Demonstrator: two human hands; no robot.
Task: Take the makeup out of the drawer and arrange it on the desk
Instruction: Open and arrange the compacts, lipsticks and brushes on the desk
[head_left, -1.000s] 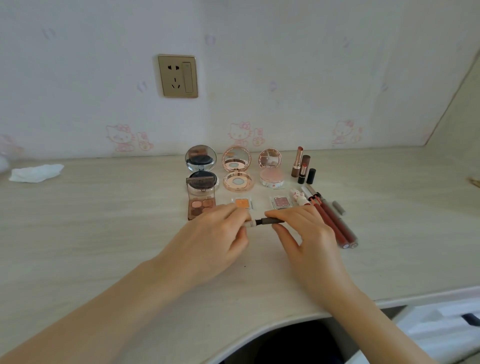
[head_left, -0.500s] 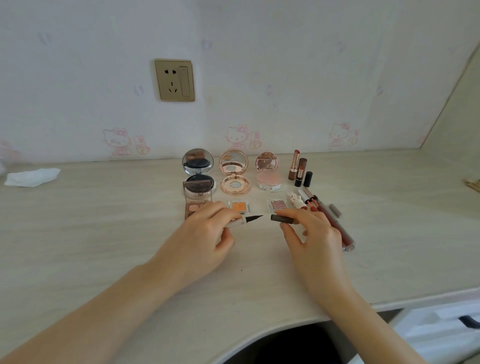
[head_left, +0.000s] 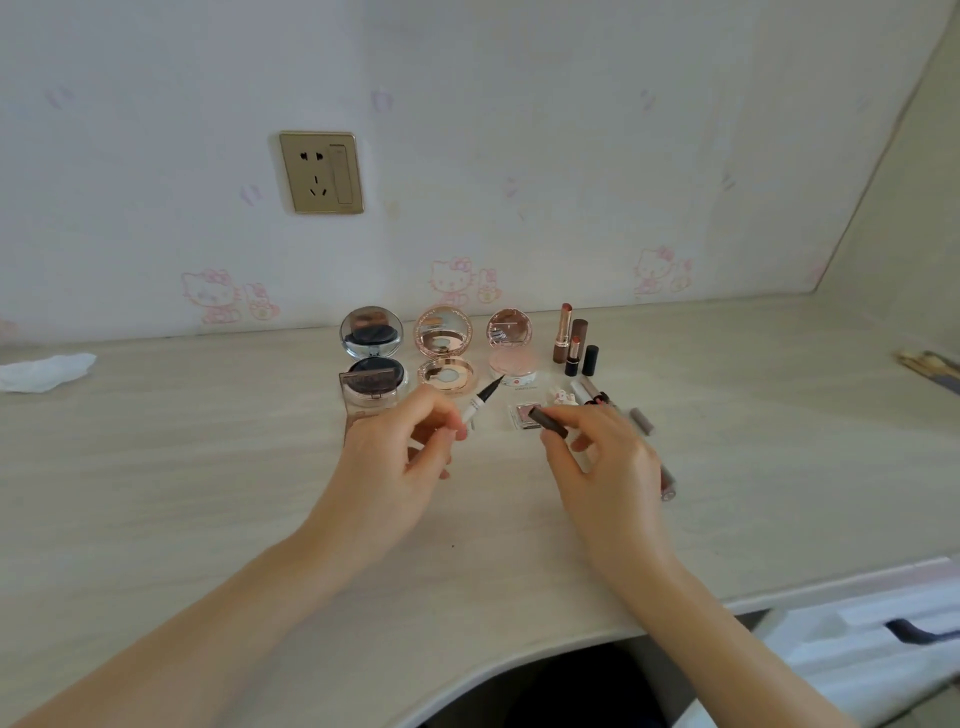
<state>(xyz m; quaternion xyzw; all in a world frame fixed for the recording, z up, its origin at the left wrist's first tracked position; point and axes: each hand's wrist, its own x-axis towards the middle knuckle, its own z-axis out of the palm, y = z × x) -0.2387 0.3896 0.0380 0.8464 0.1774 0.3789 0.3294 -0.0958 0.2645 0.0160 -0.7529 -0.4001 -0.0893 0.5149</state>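
Three open compacts (head_left: 445, 358), one uncapped eyeliner (head_left: 480, 402)

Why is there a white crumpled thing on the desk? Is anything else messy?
The crumpled tissue lies alone at the far left, away from the neat makeup rows. Otherwise only the eyeliner pen in the left hand is uncapped; the right hand holds its cap.

Both forearms bare, sleeveless to frame edge; left hand (head_left: 400, 457), right hand (head_left: 605, 467) ungloved
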